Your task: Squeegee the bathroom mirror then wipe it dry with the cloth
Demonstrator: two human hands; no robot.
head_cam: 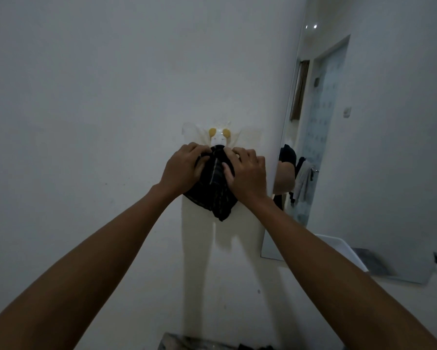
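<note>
A dark striped cloth [216, 190] hangs bunched against the white wall, just under a white wall hook with two yellow pads [219, 136]. My left hand [180, 169] grips the cloth's upper left side. My right hand [247, 173] grips its upper right side. Both arms reach straight out in front of me. The mirror [344, 137] is fixed to the wall at the right, seen at a steep angle; it reflects a doorway, a hanging grey towel and part of my arm. No squeegee is in view.
A clear plastic sheet [247, 135] is stuck to the wall behind the hook, with a paler strip of wall [199, 248] below it. A white basin edge [338, 246] shows in the mirror's lower part. A dark marbled counter edge [187, 343] lies at the bottom.
</note>
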